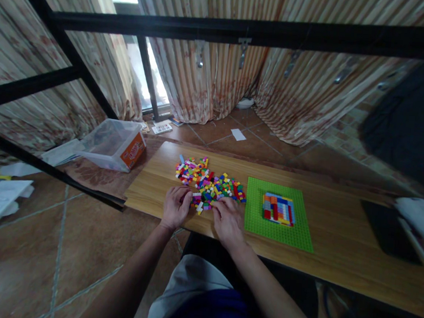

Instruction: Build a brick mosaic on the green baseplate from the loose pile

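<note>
A loose heap of small toy building bricks point(210, 182) in many colours spreads across the wooden table. At the heap's near left edge is my left hand point(176, 207), its fingers curled in towards the thumb; whatever they hold is hidden. My right hand point(228, 222) rests at the near right edge of the heap, fingers bent but apart and tips among the bricks. A white brick point(200, 206) lies between the hands. Right of my right hand is a green baseplate point(254, 216), carrying a low rectangular build of multicoloured bricks point(278, 209).
The long wooden table point(341, 233) has a dark flat panel point(386, 229) at its right end. On the floor to the left stands a clear plastic bin point(105, 143) with an orange label. A black metal frame point(222, 31) crosses above, before striped curtains.
</note>
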Action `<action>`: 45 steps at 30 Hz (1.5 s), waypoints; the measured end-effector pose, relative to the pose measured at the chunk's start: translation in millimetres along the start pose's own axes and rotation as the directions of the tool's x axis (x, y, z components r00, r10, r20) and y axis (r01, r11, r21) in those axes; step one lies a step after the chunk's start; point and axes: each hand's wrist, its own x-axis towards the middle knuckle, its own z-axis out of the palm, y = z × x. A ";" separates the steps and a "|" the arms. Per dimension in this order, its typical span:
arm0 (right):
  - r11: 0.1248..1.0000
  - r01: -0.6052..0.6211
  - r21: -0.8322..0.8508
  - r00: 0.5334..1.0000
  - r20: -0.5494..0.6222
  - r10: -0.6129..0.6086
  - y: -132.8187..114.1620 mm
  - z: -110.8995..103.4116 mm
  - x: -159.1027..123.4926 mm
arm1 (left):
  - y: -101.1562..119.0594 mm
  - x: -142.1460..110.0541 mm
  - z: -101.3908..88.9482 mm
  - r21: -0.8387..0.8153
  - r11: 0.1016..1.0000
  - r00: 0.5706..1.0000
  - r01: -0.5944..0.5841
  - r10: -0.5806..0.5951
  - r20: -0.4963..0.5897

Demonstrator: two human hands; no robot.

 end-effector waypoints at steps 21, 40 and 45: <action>0.996 0.069 0.056 0.996 0.044 -0.071 3.4 5.2 -12.8 | 0.7 0.0 0.3 -0.005 1.000 1.000 0.021 -0.021 -0.013; 0.997 0.046 -0.056 0.999 0.001 -0.046 14.7 -2.7 -27.4 | 0.6 0.4 1.4 0.030 1.000 1.000 -0.006 0.007 -0.021; 0.998 0.055 -0.018 0.998 0.020 -0.054 7.7 -5.8 -0.9 | -0.3 0.9 1.8 0.032 0.999 1.000 0.000 0.001 -0.023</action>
